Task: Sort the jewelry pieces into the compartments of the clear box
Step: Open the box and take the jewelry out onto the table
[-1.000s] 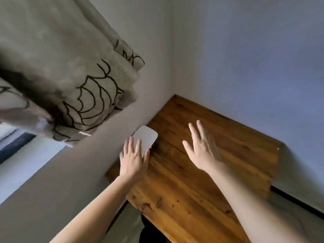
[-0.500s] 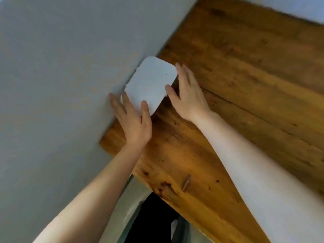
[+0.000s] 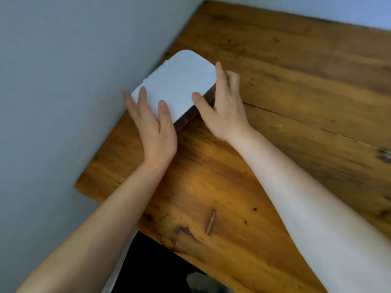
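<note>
A flat box [image 3: 179, 85] with a pale, whitish lid and rounded corners lies on the wooden table [image 3: 285, 92], pushed up against the wall. Its near side looks dark. My left hand [image 3: 156, 132] rests on the box's near-left end, with fingers spread over the lid and along the wall side. My right hand [image 3: 224, 111] clasps the box's right edge, thumb on the lid and fingers curled around the far side. I see no jewelry pieces, and the lid hides the box's inside.
A grey-blue wall [image 3: 63, 81] runs along the table's left edge, and another wall closes off the far edge. The table's near edge [image 3: 190, 256] drops to a dark gap below. The tabletop has knots and cracks.
The view has dropped from the curtain and wall down to the table. Both hands have come from above the table onto the box and closed around its ends.
</note>
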{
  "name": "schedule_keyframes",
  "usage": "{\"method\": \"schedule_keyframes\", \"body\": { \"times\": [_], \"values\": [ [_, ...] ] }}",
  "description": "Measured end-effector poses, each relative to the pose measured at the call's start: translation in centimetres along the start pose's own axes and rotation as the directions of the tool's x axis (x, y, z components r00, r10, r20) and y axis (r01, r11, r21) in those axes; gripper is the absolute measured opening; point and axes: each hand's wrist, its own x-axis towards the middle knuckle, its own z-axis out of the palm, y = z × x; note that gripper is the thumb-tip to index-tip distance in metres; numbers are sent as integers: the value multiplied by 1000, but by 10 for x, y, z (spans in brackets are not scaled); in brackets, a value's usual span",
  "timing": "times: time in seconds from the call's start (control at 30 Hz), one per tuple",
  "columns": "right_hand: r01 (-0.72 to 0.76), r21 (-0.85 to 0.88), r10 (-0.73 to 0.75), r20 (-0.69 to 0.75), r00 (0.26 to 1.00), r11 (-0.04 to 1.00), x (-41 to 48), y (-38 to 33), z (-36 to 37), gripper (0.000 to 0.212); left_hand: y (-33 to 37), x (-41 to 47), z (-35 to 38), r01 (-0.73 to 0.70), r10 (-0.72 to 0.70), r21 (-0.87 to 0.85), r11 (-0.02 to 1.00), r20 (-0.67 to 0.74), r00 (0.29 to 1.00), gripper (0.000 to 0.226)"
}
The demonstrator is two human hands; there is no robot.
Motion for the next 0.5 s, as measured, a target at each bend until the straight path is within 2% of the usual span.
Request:
{"method": "schedule_keyframes", "body": {
  "times": [0.17,0.23,0.37,0.5],
  "values": [
    [-30,-93,12,-189,982,995,-59,2,-41,90,21,-36,-11,-180,191,-113,977,92,977,53],
    [-92,-105,62,-258,964,990,-98,-6,-54,91,26,-60,-23,-231,257,-157,960,170,951,53],
    [-236,-61,202,-339,919,970,-182,-15,-63,85,25,-111,-47,-231,295,-215,949,346,891,61],
    [-303,-41,266,-372,889,952,-235,-13,-58,83,13,-141,-60,-221,306,-228,948,477,824,74]
  ]
}}
